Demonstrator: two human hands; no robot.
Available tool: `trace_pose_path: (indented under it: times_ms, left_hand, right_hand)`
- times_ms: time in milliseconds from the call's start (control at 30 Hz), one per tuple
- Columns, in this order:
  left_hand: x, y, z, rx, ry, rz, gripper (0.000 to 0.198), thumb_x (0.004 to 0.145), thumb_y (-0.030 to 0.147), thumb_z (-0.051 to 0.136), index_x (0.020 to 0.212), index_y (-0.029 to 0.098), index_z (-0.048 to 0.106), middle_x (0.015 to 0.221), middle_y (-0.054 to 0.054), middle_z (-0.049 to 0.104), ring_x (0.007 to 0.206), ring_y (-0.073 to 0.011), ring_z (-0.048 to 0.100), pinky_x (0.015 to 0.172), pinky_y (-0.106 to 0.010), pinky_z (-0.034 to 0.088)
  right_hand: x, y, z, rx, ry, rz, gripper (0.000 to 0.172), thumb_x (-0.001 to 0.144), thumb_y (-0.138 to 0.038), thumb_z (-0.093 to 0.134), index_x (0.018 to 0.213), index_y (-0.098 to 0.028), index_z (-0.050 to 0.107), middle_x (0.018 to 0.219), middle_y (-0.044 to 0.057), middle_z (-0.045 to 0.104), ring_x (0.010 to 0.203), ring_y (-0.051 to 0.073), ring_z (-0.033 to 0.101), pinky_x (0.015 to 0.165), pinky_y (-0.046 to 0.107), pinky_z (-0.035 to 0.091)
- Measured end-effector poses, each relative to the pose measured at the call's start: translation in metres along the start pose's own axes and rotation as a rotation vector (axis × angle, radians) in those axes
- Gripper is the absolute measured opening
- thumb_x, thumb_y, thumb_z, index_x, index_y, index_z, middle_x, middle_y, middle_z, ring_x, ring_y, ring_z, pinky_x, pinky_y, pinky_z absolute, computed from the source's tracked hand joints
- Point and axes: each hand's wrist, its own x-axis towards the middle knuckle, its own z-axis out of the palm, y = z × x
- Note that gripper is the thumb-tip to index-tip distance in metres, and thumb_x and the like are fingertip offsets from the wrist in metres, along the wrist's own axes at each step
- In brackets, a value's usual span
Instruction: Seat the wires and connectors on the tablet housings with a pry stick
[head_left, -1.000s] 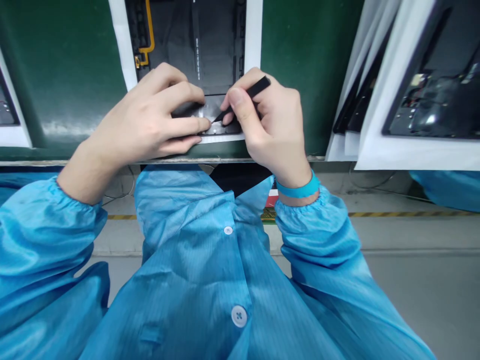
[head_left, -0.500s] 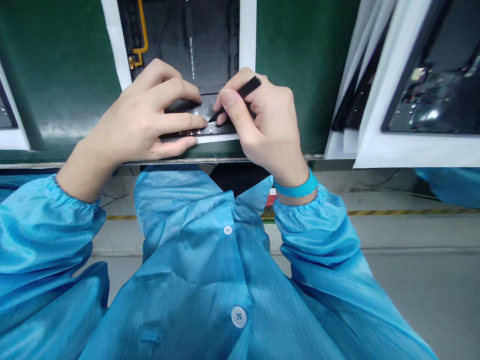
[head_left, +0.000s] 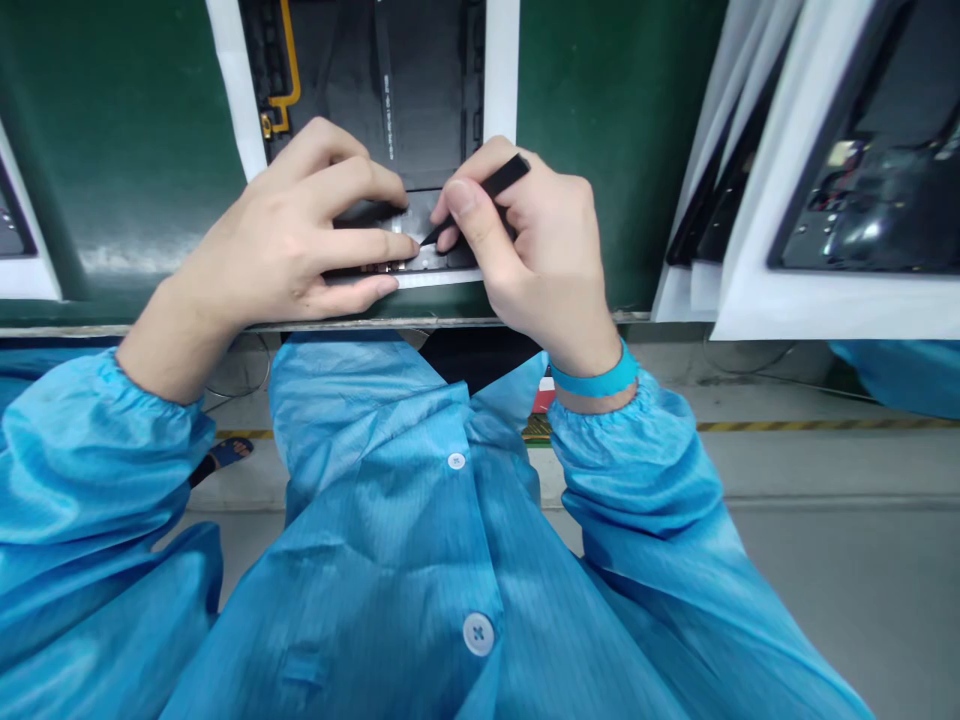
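- Nearest, a blue smock point(head_left: 375, 540) covers the person's chest and arms, with a teal wrist strap point(head_left: 596, 383) on the right wrist.
- The left hand point(head_left: 277, 240) is spread, its fingertips resting on the lower end of a black panel point(head_left: 420, 110).
- The right hand point(head_left: 536, 240) pinches black tweezers point(head_left: 504, 180) between thumb and fingers, the tip at a silver strip point(head_left: 427, 258) on the panel.
- The panel lies in a white frame point(head_left: 501, 70) on a green board point(head_left: 127, 170).
- Risk: a slip of the tip could scratch the panel or tear the strip, most likely from too much force.
- Further right stand more framed panels point(head_left: 862, 210); beyond, a striped floor line point(head_left: 825, 425).
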Motion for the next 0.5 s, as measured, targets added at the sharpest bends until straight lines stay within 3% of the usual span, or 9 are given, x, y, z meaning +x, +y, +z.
trace_pose_path:
  times_ms: [300, 500]
  left_hand:
    - [0.0036, 0.0063, -0.0074, 0.037, -0.127, -0.121, 0.041, 0.117, 0.053, 0.051, 0.141, 0.039, 0.081, 0.151, -0.005, 0.073, 0.135, -0.0351, 0.065, 0.115, -0.059, 0.06]
    - [0.0025, 0.0032, -0.0053, 0.009, -0.091, -0.086, 0.042, 0.116, 0.056, 0.054, 0.14, 0.035, 0.082, 0.149, -0.007, 0.073, 0.133, -0.0358, 0.066, 0.113, -0.058, 0.06]
  right_hand:
    - [-0.0014, 0.0008, 0.0002, -0.089, -0.028, 0.035, 0.032, 0.12, -0.047, 0.05, 0.098, -0.032, 0.066, 0.095, 0.002, 0.079, 0.086, 0.025, 0.08, 0.096, 0.047, 0.064]
    - [-0.002, 0.0026, 0.0008, -0.105, -0.028, 0.028, 0.035, 0.121, -0.052, 0.048, 0.098, -0.032, 0.065, 0.094, 0.002, 0.079, 0.084, 0.025, 0.079, 0.092, 0.045, 0.065]
